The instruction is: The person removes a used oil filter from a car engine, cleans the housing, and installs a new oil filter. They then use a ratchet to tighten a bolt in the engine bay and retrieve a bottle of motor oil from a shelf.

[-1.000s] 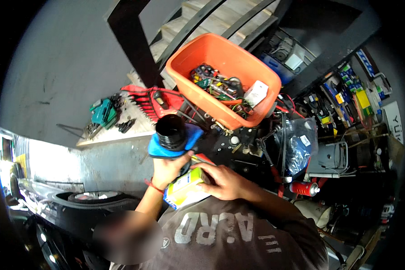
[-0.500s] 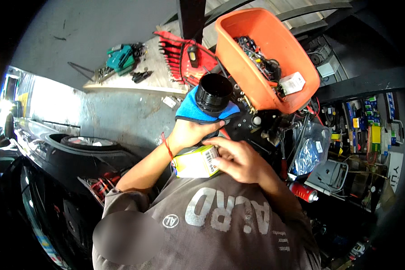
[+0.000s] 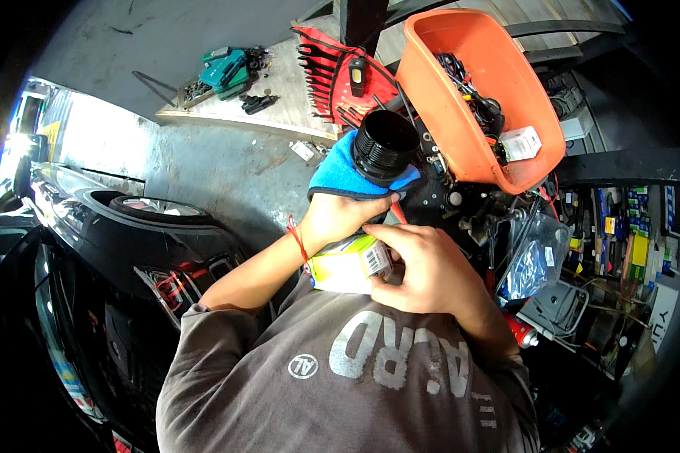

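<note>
My left hand [image 3: 338,215] is wrapped round a blue cloth [image 3: 334,170] and the black threaded cylindrical housing [image 3: 385,147] it surrounds. The housing's round open mouth faces up, and its inside is dark. Just below, against my left wrist and in front of my shirt, is a small yellow-green and white cardboard box [image 3: 346,264]. My right hand [image 3: 434,268] grips the printed end of this box, thumb below and fingers above. Its fingertips partly cover that end, so I cannot tell whether the flap is open.
An orange tub [image 3: 461,124] with cables and a white box stands at the far right. Beyond my hands lie a red tool roll with wrenches [image 3: 329,75], a work light [image 3: 357,75] and a green tool case [image 3: 225,73]. A black car [image 3: 106,264] is at left; a red spray can [image 3: 523,332] at right.
My right hand has closed in on the box's end, and the box has turned slightly. The whole scene has shifted a little to the right; the left hand keeps its hold.
</note>
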Tool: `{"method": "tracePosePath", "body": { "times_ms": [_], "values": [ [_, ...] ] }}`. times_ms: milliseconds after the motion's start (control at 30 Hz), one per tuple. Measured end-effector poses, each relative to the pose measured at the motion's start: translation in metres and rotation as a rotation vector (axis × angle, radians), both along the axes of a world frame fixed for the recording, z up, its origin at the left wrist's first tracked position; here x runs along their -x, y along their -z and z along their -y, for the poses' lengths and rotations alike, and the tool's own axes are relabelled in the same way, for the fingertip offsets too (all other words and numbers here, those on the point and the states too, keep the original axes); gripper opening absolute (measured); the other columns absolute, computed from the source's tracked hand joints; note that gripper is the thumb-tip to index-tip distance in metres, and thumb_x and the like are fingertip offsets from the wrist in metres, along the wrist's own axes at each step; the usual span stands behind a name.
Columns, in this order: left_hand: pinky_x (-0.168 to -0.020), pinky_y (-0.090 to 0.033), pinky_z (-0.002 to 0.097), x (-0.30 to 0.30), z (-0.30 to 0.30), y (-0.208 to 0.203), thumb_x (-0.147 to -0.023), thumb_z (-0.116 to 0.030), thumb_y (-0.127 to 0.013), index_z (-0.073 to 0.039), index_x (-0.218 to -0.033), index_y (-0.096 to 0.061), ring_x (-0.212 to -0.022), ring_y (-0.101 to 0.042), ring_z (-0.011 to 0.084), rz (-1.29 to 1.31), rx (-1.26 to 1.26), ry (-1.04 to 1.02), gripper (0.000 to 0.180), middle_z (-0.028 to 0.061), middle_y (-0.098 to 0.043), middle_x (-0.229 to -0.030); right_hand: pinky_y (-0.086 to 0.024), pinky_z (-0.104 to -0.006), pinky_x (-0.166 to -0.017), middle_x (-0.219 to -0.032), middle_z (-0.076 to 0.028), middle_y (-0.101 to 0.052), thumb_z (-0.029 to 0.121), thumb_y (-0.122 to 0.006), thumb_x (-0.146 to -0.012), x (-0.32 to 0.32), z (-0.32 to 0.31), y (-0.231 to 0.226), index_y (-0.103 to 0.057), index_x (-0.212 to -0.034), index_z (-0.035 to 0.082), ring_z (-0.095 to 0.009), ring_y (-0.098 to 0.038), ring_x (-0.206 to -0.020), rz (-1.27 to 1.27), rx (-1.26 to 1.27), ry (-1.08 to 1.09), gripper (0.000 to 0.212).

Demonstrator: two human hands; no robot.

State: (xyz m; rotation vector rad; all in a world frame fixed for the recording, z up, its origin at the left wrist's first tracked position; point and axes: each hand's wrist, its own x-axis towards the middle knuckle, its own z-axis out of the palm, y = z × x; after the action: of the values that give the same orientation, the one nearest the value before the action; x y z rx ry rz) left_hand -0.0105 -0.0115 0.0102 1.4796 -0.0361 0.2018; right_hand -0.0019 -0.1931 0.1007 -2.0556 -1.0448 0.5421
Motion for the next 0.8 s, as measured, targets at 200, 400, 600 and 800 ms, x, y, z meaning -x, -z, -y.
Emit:
{"method": "tracePosePath", "body": {
  "times_ms": [200,400,600,800],
  "values": [
    [-0.099,-0.050,0.0346,-0.002,0.000,-0.007,-0.073,-0.001,-0.087,0.000,-0.127,-0.057,-0.108,-0.062,0.0158,0.061,-0.113,-0.007,0.062,0.0070,-0.067,-0.118,-0.057,-0.0460,-0.073,-0.090,-0.021,-0.068,0.031,-0.077,-0.070,0.006,-0.003,0.002,-0.064,-0.111,-0.004,-0.039,-0.069,-0.081,0.061,0.132,0.001,0.055],
    [-0.099,-0.050,0.0340,0.000,0.004,-0.002,-0.074,-0.001,-0.086,0.000,-0.127,-0.059,-0.107,-0.062,0.0160,0.021,-0.080,0.019,0.059,0.0071,-0.068,-0.117,-0.055,-0.0497,-0.066,-0.080,-0.022,-0.066,0.018,-0.071,-0.076,0.018,-0.001,0.008,-0.054,-0.122,0.000,-0.041,-0.066,-0.069,0.131,0.242,0.000,0.053],
    [-0.100,-0.050,0.0344,0.000,0.010,-0.004,-0.074,-0.002,-0.087,0.000,-0.128,-0.059,-0.110,-0.063,0.0165,-0.009,-0.029,-0.006,0.061,0.0074,-0.067,-0.120,-0.053,-0.0501,-0.064,-0.077,-0.022,-0.065,0.005,-0.064,-0.079,0.019,0.006,0.017,-0.048,-0.125,0.003,-0.042,-0.067,-0.072,0.110,0.079,0.035,0.048],
    [-0.099,-0.051,0.0345,0.003,0.001,-0.010,-0.078,-0.001,-0.084,0.001,-0.125,-0.061,-0.108,-0.064,0.0161,-0.021,0.042,0.083,0.053,0.0079,-0.068,-0.120,-0.054,-0.0391,-0.085,-0.116,-0.019,-0.060,-0.010,-0.050,-0.078,-0.003,0.030,0.033,-0.059,-0.117,0.002,-0.031,-0.065,-0.105,-0.346,-0.238,0.214,0.041]
  ]
}}
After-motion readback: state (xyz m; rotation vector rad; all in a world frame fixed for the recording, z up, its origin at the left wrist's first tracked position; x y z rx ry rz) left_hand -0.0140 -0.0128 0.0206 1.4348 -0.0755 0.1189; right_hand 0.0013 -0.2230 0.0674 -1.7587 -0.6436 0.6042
